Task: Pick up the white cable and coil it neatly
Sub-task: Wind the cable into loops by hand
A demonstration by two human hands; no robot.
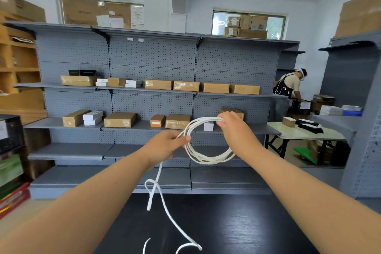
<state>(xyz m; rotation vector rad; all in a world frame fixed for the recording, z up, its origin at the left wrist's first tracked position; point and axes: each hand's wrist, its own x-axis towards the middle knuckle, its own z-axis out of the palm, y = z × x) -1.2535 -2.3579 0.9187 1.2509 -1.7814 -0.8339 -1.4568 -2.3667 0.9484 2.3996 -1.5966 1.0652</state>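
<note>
1. Head view, the hands: the white cable (207, 161) is held up in the air between both hands, above the near edge of a black table (237, 225).
2. The left hand (165, 146) is closed on the left side of the coil, with the strands pinched between the thumb and the curled fingers.
3. The right hand (235, 130) is closed over the upper right of the coil, with the fingers curled round the gathered strands.
4. Several loops are seen bundled into a rough ring between the two hands; the loops are not quite even, and the lower strands are spread slightly apart.
5. A loose tail is let down from the left hand. A small loop is formed in it partway down, and the rest is laid across the black table and cut off by the lower edge of the view.
6. Head view, the surroundings: grey pegboard shelving (152, 105) is seen behind the hands, with cardboard boxes (119, 119) set along its shelves.
7. At the far right, another person (288, 86) is seen bent over by a pale folding table (299, 133).
</note>
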